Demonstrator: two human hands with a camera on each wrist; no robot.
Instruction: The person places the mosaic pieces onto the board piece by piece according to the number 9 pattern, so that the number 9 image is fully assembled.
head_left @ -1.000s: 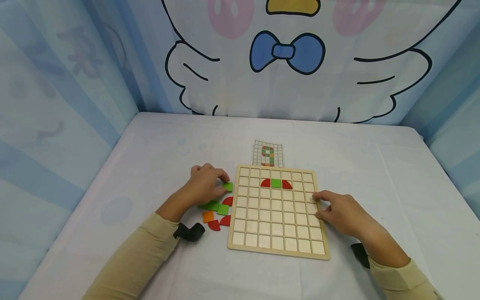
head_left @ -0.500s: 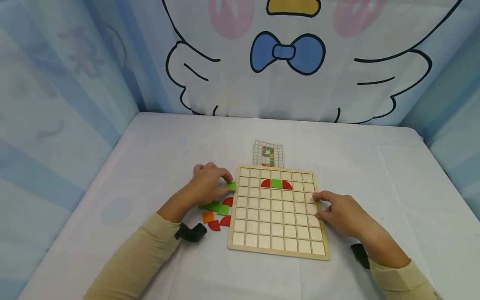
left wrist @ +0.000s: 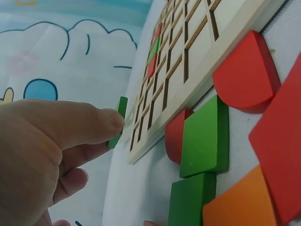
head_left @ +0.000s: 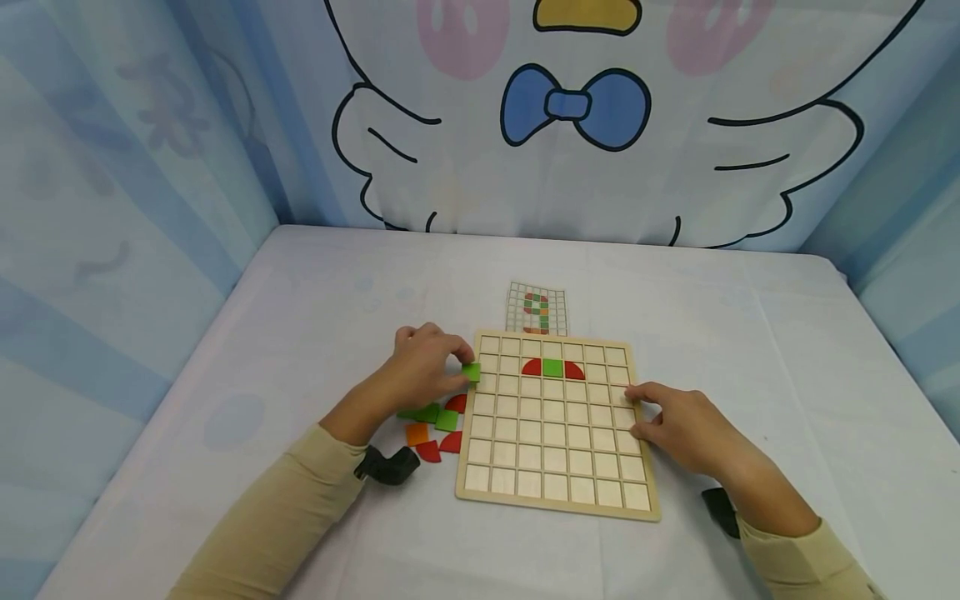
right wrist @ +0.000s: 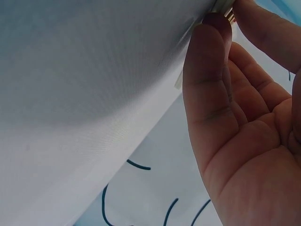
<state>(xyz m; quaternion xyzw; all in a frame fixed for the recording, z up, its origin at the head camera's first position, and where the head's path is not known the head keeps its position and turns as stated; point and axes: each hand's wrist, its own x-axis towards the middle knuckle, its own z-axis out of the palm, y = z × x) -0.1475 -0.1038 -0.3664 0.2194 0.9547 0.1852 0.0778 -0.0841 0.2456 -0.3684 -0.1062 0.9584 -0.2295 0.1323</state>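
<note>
My left hand [head_left: 423, 367] pinches a green square tile [head_left: 472, 372] between thumb and fingers, at the left edge of a wooden grid board [head_left: 529, 432]. In the left wrist view the green tile is seen edge-on, raised off the table. My right hand [head_left: 686, 425] grips the board's right edge with thumb and fingertips; in the right wrist view the thumb and a finger meet at that edge. On the board's second row, a green square [head_left: 552, 368] sits between a red quarter-round [head_left: 532, 367] and another red quarter-round [head_left: 574, 370].
Left of the board lie loose tiles: green squares [head_left: 446, 420], an orange piece [head_left: 416, 433] and red quarter-rounds [head_left: 428, 452]. Behind the board a small card [head_left: 557, 310] printed with a coloured grid pattern lies on the white-covered table [head_left: 337, 292]. Printed curtains stand around.
My left hand has moved slightly right with the green tile, from beside the board to its left rim. My right hand and the board have stayed put.
</note>
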